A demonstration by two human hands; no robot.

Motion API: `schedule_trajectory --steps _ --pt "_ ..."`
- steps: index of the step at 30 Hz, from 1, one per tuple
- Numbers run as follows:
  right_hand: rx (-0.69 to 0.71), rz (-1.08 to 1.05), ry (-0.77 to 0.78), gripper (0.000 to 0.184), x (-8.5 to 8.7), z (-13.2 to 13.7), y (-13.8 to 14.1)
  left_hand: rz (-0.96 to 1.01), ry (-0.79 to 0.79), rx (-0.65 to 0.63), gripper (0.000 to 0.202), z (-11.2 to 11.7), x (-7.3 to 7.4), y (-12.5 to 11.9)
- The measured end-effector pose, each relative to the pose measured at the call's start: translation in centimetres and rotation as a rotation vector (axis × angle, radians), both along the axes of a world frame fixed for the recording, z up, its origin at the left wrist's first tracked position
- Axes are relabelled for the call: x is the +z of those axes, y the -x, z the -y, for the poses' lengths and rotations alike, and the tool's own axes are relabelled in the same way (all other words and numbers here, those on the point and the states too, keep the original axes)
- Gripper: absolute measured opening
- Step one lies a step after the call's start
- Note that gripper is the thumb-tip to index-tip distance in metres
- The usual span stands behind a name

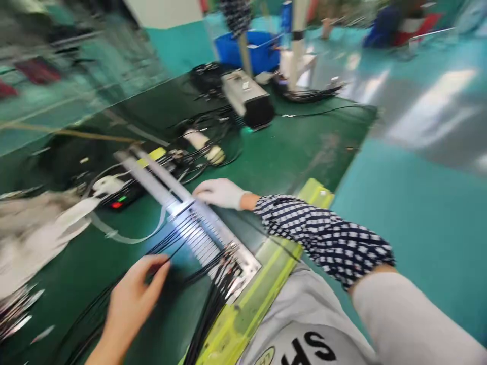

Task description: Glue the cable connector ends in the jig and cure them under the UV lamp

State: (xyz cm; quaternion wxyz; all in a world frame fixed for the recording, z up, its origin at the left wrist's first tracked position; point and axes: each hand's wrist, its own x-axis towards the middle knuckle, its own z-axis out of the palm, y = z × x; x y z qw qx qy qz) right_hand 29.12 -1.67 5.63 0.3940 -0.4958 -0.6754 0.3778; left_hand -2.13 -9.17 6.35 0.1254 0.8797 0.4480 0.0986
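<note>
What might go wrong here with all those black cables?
The cables lie bunched by the left hand; a careless tug might pull them out of the metal rack. The gloved right hand rests on that rack, so the glove may catch in its slots.

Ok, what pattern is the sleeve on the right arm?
The sleeve is navy-and-white checked; head view.

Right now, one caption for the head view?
Gloved right hand rests on metal rack; bare left hand touches black cables.
</note>
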Motion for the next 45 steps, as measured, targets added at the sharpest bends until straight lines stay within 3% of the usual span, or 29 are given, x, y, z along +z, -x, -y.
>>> schedule_trajectory --steps 1,4,8,17,25,30,38,45 --pt "0.019 -0.020 0.006 0.018 -1.1 -0.9 0.4 0.045 0.007 0.065 0.021 0.1 -0.9 0.4" --pt "0.044 -0.070 0.041 0.024 -4.2 -3.5 1.5 0.055 0.039 0.062 0.022 -0.5 -3.0 -0.4" --pt "0.063 -0.098 0.064 0.026 -5.6 -5.1 2.1 0.133 0.105 0.084 0.017 -1.1 -3.6 -2.0" --pt "0.041 -0.096 0.093 0.026 -5.0 -5.8 2.7 0.275 0.271 0.024 0.016 -1.0 -2.7 -1.9" --pt "0.027 -0.048 0.053 0.022 -4.7 -5.8 2.7 0.245 -0.104 0.164 0.012 -4.5 -3.5 -1.3" --pt "0.025 -0.015 0.031 0.022 -4.6 -5.8 2.7 0.214 -0.112 0.104 0.010 -5.1 -4.4 -1.9" --pt "0.023 0.008 0.016 0.023 -4.6 -5.9 2.7 0.149 -0.162 0.021 0.015 -4.8 -4.4 -1.9" --pt "0.025 0.019 0.014 0.023 -4.5 -5.8 2.7 0.138 -0.203 0.075 0.009 -4.6 -4.3 -2.6"
